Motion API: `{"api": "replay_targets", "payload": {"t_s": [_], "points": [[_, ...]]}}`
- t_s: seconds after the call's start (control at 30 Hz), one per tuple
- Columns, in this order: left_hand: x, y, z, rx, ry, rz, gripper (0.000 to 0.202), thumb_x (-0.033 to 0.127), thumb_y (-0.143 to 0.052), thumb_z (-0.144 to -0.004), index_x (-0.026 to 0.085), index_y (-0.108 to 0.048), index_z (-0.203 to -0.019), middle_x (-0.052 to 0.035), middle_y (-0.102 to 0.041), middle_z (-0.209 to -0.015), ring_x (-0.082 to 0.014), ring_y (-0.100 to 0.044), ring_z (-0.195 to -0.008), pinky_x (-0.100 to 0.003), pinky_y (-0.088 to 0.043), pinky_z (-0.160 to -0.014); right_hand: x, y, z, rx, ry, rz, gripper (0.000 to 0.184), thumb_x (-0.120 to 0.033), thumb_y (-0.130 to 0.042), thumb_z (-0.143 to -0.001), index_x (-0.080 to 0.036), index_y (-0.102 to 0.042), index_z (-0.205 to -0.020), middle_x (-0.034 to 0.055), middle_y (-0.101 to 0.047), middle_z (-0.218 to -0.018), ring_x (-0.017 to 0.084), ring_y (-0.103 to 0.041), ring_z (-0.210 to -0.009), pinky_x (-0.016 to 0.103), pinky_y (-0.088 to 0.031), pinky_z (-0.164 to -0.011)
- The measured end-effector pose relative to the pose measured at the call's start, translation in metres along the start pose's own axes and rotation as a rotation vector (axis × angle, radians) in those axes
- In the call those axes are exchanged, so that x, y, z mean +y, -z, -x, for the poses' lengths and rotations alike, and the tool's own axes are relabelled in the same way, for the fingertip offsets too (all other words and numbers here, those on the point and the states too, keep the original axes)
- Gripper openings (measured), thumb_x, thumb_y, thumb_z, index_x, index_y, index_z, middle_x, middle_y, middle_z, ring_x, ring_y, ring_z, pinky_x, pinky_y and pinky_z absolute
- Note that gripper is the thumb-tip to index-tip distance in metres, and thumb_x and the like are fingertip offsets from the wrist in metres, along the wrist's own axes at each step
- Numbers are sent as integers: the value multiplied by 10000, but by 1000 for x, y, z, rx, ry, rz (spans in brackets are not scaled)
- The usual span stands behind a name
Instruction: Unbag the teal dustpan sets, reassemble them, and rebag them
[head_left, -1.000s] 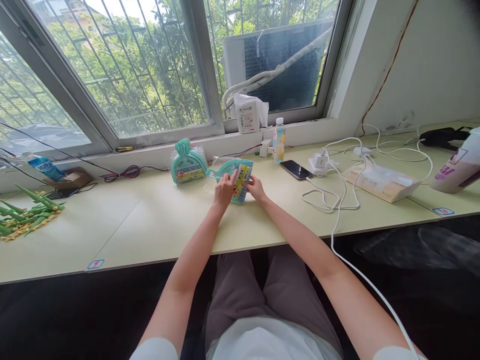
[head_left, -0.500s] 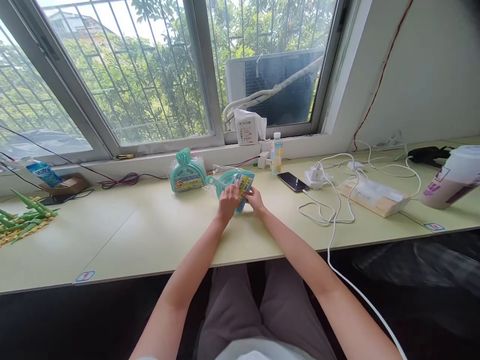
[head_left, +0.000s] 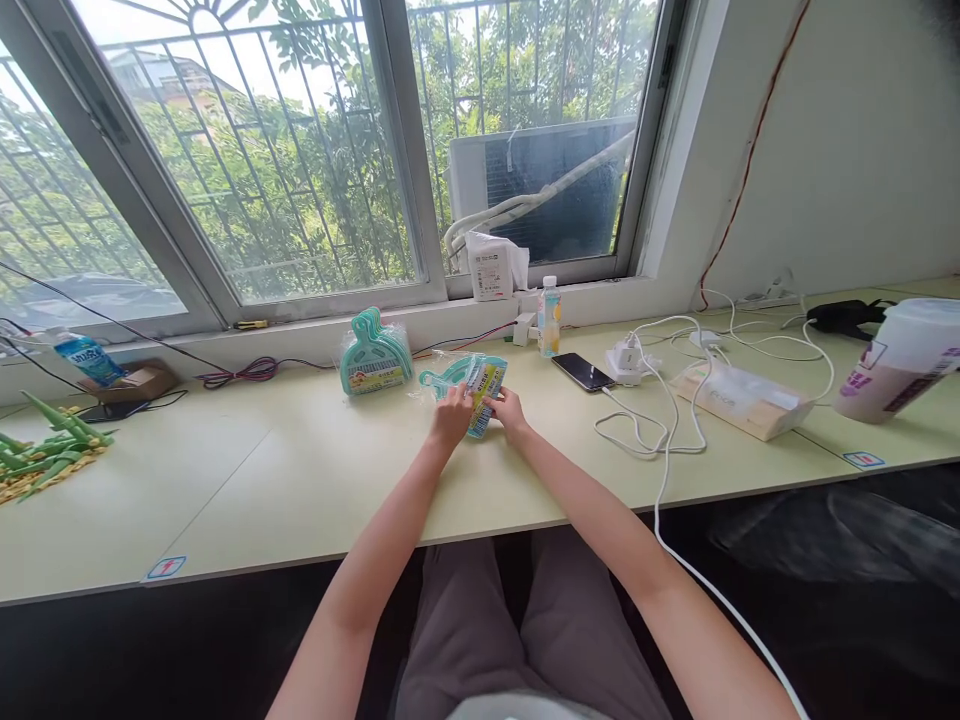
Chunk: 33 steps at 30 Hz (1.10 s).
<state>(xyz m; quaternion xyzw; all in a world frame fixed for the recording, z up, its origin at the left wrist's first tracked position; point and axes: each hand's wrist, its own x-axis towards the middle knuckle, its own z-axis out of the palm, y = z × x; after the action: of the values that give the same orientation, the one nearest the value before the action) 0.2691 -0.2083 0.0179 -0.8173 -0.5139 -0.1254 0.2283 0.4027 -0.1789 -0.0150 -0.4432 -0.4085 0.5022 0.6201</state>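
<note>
Both my hands meet over a teal plastic dustpan set in a clear wrapper [head_left: 474, 379] that lies on the pale desk [head_left: 315, 470]. My left hand [head_left: 451, 415] has its fingers curled on the wrapper's near left edge. My right hand [head_left: 508, 409] pinches the yellow and blue label at the pack's near right corner. A second wrapped stack of teal dustpans [head_left: 374, 355] stands a little to the left, against the window ledge.
Along the desk to the right lie a black phone [head_left: 583, 371], a white charger with looping cables [head_left: 660, 400], a wrapped flat box [head_left: 739, 400] and a lidded drink cup [head_left: 896, 360]. A small bottle [head_left: 550, 317] and tissue pack [head_left: 491, 267] stand by the window. Green sticks [head_left: 45, 455] lie far left.
My head has tilted up slightly, so the desk sits lower in view. Both hands have stayed on the wrapped dustpan pack, with small shifts of the fingers.
</note>
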Motion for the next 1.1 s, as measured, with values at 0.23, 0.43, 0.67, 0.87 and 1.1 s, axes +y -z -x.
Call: {"api": "replay_targets", "payload": {"t_s": [0.23,0.43,0.67,0.87,1.1], "points": [[7,-5,1,37,27,135,588,84,-407,-890,293,-441,-1438,-117,-443,-1463,-276,-492,-1237,-340,-571,-782,-5,4,-2,94,-30,-91,191,-130,-711,-712,-173,-606,-866,7,-692,-736,148,-670,-649,313,-603,-685],[5,-5,1,73,12,210,576,58,-392,-872,260,-484,-1403,-123,-352,-1534,-308,-372,-1380,-443,-507,-965,-4,4,-1,43,25,12,178,-165,-688,-728,-170,-618,-891,7,-689,-732,134,-643,-634,294,-579,-656],[3,-10,2,194,1,281,641,46,-421,-835,193,-405,-1459,-137,-222,-1599,-308,-197,-1478,-529,-295,-1145,-4,-5,5,-68,151,178,200,-209,-679,-699,-183,-645,-894,-5,-700,-704,149,-654,-657,298,-557,-692],[1,-4,2,261,56,279,596,107,-387,-890,185,-383,-1481,-115,-205,-1608,-280,-83,-1502,-541,-133,-1202,-6,-7,9,-133,192,166,226,-230,-683,-687,-179,-651,-905,-1,-709,-713,157,-659,-668,293,-547,-684],[0,0,3,244,104,261,587,167,-410,-902,181,-373,-1488,-120,-259,-1590,-290,-73,-1502,-571,-99,-1192,-9,-6,10,-124,174,136,270,-260,-715,-688,-184,-654,-939,9,-724,-759,174,-687,-715,335,-572,-732]]}}
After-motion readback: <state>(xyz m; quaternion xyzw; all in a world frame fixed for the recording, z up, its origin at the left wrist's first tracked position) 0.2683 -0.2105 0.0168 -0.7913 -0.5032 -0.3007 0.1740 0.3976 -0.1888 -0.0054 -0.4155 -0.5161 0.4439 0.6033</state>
